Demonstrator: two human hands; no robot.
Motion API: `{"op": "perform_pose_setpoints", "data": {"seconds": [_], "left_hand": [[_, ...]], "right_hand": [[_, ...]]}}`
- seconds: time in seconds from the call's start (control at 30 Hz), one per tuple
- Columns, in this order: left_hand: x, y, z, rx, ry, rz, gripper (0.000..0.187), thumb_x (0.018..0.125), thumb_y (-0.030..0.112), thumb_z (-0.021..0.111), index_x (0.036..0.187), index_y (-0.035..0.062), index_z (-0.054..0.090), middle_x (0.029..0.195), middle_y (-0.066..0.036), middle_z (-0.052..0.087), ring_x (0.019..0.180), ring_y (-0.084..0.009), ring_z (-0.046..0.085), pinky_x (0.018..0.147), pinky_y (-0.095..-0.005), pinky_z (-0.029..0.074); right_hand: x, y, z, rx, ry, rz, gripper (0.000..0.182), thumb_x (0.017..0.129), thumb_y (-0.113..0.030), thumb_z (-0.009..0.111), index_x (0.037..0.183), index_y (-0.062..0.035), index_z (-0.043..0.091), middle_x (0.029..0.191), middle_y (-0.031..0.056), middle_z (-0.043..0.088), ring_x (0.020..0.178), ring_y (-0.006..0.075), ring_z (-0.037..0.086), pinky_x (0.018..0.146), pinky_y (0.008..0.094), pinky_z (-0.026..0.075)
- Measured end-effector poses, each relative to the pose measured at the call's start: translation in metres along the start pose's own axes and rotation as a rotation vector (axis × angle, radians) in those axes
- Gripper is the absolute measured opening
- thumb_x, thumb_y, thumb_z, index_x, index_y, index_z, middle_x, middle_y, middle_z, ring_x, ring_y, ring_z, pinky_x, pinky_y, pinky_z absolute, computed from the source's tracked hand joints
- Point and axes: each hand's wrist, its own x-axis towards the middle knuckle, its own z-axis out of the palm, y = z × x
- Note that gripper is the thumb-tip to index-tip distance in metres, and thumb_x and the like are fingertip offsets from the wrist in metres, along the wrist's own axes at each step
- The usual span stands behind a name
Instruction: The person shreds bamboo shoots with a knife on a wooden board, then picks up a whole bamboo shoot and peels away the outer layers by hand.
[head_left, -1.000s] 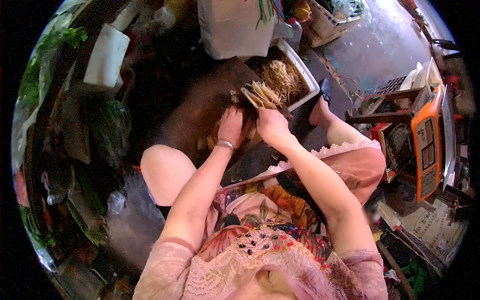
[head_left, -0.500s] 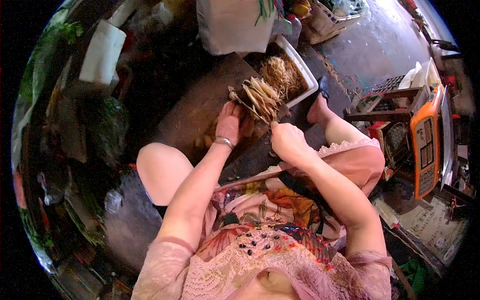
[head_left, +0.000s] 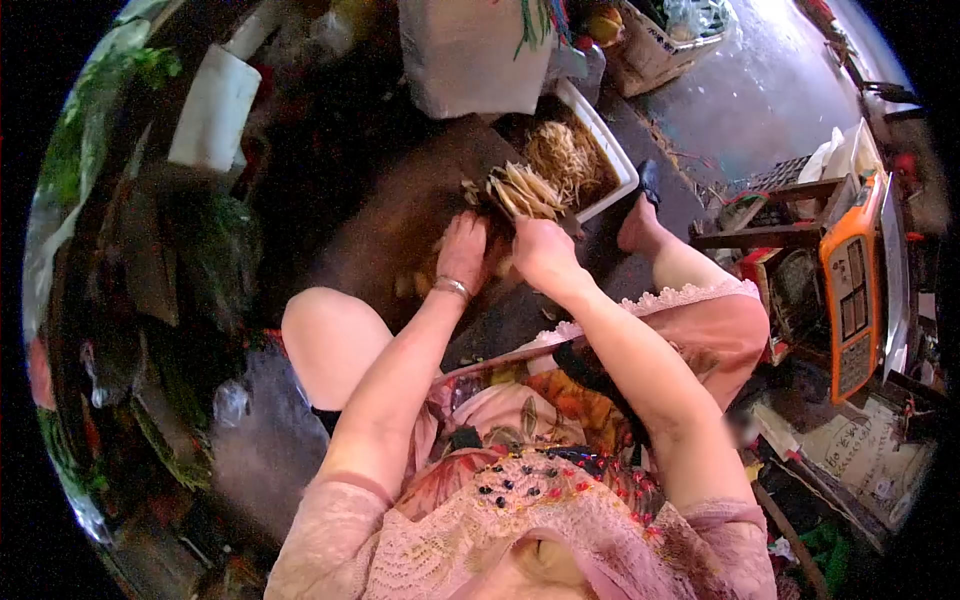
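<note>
My left hand (head_left: 463, 252), with a bracelet at the wrist, is low over the dark board (head_left: 375, 215). Its fingers are bent down and close together; what lies under the fingertips is hidden. Close on its right, my right hand (head_left: 545, 255) is closed in a fist, and what it grips cannot be made out. Just beyond both hands is a pile of long, pale vegetable slices (head_left: 525, 190). Behind the slices, a white tray (head_left: 612, 150) holds a heap of thin pale shreds (head_left: 565, 155). Small pale pieces (head_left: 408, 283) lie dimly left of my left hand.
A large white box (head_left: 478, 65) stands beyond the board. An orange scale (head_left: 850, 300) is at the right, near a wooden stool (head_left: 770, 235). Leafy greens (head_left: 215, 250) and a white slab-like container (head_left: 213, 108) are at the left. A written cardboard sheet (head_left: 865, 455) lies lower right.
My right hand has moved left and slightly forward, nearer my left hand. The left fingers look more bent. The pile of slices sits lower and flatter.
</note>
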Motion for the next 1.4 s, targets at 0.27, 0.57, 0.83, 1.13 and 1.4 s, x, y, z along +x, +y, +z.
{"op": "perform_pose_setpoints", "data": {"seconds": [0.27,0.57,0.83,1.13,1.4], "left_hand": [[-0.01,-0.001,-0.008,0.085,0.133,0.09,0.039,0.077,0.017,0.058,0.111,-0.0009,0.05,0.116,-0.02,0.047,0.108,-0.0371,0.044,0.095,-0.041,0.037],[-0.009,-0.004,0.001,0.035,0.05,0.037,0.039,0.081,0.01,0.046,0.119,0.0055,0.049,0.123,-0.016,0.047,0.116,-0.0349,0.042,0.098,-0.0407,0.035],[-0.004,-0.004,0.009,0.087,0.08,0.021,0.036,0.079,0.009,0.048,0.115,0.0041,0.049,0.122,-0.016,0.046,0.114,-0.0334,0.042,0.097,-0.0412,0.035],[-0.008,0.0,-0.007,0.084,0.048,0.068,0.03,0.077,0.016,0.057,0.103,0.0018,0.051,0.108,-0.018,0.049,0.106,-0.0335,0.045,0.091,-0.0408,0.039],[-0.008,-0.002,-0.006,0.005,0.163,0.076,0.043,0.078,0.018,0.057,0.116,0.0003,0.048,0.121,-0.018,0.045,0.114,-0.0344,0.041,0.096,-0.0401,0.036]], "right_hand": [[-0.035,0.014,-0.026,-0.029,0.034,-0.035,0.015,0.079,-0.012,0.049,0.085,0.0004,0.054,0.078,0.0249,0.059,0.08,0.0425,0.058,0.07,0.0498,0.046],[-0.057,0.005,-0.032,-0.16,-0.114,-0.034,0.015,0.078,-0.004,0.042,0.086,0.004,0.052,0.073,0.0247,0.06,0.074,0.0413,0.06,0.067,0.0487,0.047],[-0.037,-0.005,-0.017,-0.122,-0.074,-0.04,0.013,0.077,-0.004,0.044,0.086,0.0018,0.051,0.075,0.0245,0.06,0.077,0.0413,0.06,0.068,0.0492,0.046],[-0.014,0.003,-0.005,-0.033,0.058,-0.102,0.01,0.076,-0.007,0.046,0.081,-0.0008,0.052,0.076,0.0227,0.059,0.079,0.041,0.058,0.071,0.0493,0.046],[-0.059,0.0,-0.037,-0.203,-0.126,-0.039,0.016,0.077,-0.008,0.049,0.089,0.0007,0.055,0.079,0.0205,0.063,0.077,0.0361,0.063,0.067,0.0443,0.051]]}}
